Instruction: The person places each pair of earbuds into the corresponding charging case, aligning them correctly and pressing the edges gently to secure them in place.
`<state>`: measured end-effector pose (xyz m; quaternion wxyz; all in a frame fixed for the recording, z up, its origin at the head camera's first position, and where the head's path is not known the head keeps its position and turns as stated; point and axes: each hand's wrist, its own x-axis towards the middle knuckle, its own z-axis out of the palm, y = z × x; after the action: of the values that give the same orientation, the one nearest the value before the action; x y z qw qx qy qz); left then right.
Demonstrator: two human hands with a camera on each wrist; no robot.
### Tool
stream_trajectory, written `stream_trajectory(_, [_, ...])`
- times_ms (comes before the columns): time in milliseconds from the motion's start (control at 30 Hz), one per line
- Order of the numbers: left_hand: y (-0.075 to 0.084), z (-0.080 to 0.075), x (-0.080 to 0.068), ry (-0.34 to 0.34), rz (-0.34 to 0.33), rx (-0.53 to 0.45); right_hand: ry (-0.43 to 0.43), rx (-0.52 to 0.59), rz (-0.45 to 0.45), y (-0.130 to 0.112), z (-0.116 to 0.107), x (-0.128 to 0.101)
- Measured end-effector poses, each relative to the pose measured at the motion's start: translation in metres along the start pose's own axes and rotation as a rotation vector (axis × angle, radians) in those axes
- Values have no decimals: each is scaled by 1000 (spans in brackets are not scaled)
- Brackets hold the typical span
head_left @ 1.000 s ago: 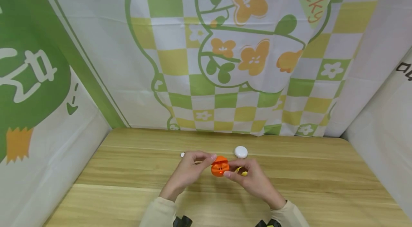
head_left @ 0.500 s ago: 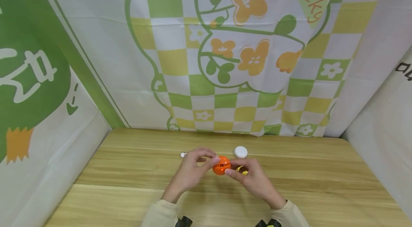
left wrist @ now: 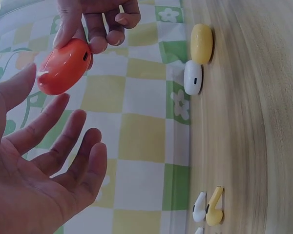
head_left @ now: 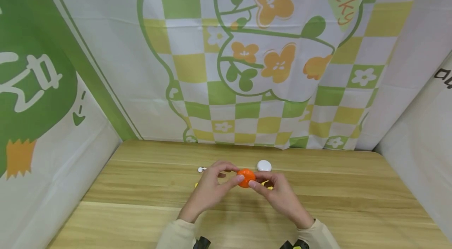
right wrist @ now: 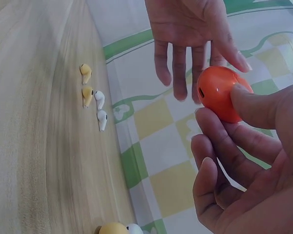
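A small orange earbud case [head_left: 246,176] with its lid down is held above the wooden table [head_left: 141,186]. My right hand [head_left: 268,190] pinches it between thumb and fingers, as the right wrist view shows [right wrist: 222,92]. My left hand [head_left: 220,182] is spread beside it with straight, relaxed fingers [left wrist: 63,146]. Its thumb tip lies at the case's left side. In the left wrist view the case [left wrist: 63,68] hangs from the right hand's fingers [left wrist: 100,34] just above my left palm.
A white case [head_left: 264,166] and a yellow case [left wrist: 201,44] lie on the table just beyond the hands. White earbuds [right wrist: 101,109] and yellow earbuds [right wrist: 86,84] lie loose to the left. Printed cloth walls [head_left: 247,64] enclose the table's back and sides.
One second ago the orange case stood open in both hands. Its lid has come down, and the hands have lifted it slightly away from me.
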<state>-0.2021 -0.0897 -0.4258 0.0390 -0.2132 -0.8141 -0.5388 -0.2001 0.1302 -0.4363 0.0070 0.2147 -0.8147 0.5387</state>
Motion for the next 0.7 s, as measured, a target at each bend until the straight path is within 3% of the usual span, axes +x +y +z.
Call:
stream_trajectory(300, [-1, 1, 1, -53, -16, 3, -4, 13, -3, -1, 0, 1])
stream_trajectory(700, [2, 2, 1, -51, -50, -27, 45, -55, -50, -1, -1, 1])
